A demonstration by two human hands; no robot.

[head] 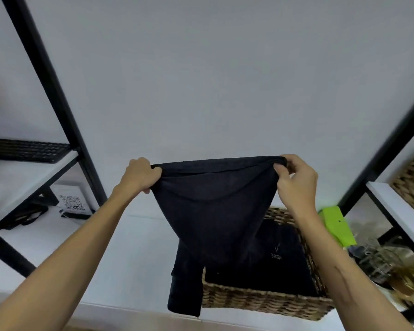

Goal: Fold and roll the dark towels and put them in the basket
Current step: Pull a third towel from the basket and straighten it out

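Your left hand (139, 174) and right hand (294, 180) each have a tight grip on a top corner of the dark towel (215, 211), stretched between them. It hangs over the wicker basket (261, 302), its lower end draped outside the basket's left rim.

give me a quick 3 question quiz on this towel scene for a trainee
1. True or false: both hands grip the top edge of the held towel.
2. Where is the basket relative to the held towel? A) below it B) on the upper left shelf C) in the left hand
3. Fill in: beside the right hand, right of the basket, is a bright ____ object.

Key:
1. True, one hand at each upper corner.
2. A
3. green
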